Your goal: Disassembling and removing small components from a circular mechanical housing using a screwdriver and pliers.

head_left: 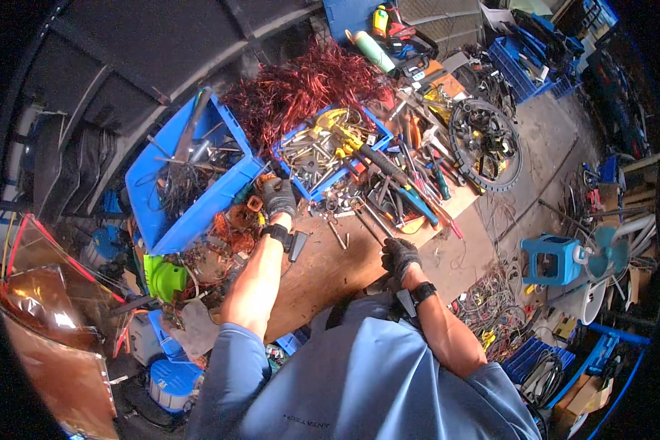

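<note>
My left hand [277, 198], in a dark glove, reaches to the workbench [323, 268] beside the corner of a large blue crate. Its fingers are curled at a copper-coloured piece; what they grip is partly hidden. Just left of it lie copper wire coils [235, 224], some with small square frames. My right hand [401, 260], also gloved, is closed at the bench's near edge around the end of a thin metal rod [372, 223] that slants away to the far left. A couple of loose metal pins [337, 233] lie on the wood between the hands.
The large blue crate [191, 191] holds scrap metal. A smaller blue bin [330, 150] is full of metal parts, with a yellow-and-black tool across it. Behind is a heap of reddish wire [301, 81]. Pliers and screwdrivers [418, 176] crowd the right, beside a tyre [485, 145].
</note>
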### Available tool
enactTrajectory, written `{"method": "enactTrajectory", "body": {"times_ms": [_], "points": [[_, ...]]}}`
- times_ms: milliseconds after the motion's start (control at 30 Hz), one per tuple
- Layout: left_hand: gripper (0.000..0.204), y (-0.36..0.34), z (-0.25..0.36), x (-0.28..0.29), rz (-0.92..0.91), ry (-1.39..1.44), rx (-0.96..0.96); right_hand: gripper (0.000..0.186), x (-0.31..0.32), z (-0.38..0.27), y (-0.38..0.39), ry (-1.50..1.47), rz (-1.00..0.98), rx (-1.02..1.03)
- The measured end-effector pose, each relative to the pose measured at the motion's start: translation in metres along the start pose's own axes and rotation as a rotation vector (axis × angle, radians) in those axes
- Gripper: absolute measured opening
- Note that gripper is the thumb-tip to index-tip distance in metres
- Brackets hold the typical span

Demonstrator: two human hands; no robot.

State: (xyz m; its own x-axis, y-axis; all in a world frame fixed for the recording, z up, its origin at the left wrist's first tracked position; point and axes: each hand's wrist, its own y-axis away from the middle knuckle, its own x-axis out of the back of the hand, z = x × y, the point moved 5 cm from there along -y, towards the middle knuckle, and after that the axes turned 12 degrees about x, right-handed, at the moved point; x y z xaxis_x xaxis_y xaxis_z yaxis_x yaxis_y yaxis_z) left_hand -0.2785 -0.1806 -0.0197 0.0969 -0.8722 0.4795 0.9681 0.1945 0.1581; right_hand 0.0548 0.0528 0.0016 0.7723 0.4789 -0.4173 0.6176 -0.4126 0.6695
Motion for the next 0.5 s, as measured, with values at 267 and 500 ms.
{"method": "enactTrajectory", "body": {"times_ms": [267, 500], "points": [[0.029, -0.014, -0.013, -0.012, -0.252, -0.047, 0.144, 0.021, 0.005, 0.003, 0.001, -0.004, -0.009, -0.041], [0.025, 0.0, 0.028, -0.006, -0.09, -0.1, -0.125, 0.016, 0.005, 0.003, 0.001, 0.042, 0.037, -0.035]]}}
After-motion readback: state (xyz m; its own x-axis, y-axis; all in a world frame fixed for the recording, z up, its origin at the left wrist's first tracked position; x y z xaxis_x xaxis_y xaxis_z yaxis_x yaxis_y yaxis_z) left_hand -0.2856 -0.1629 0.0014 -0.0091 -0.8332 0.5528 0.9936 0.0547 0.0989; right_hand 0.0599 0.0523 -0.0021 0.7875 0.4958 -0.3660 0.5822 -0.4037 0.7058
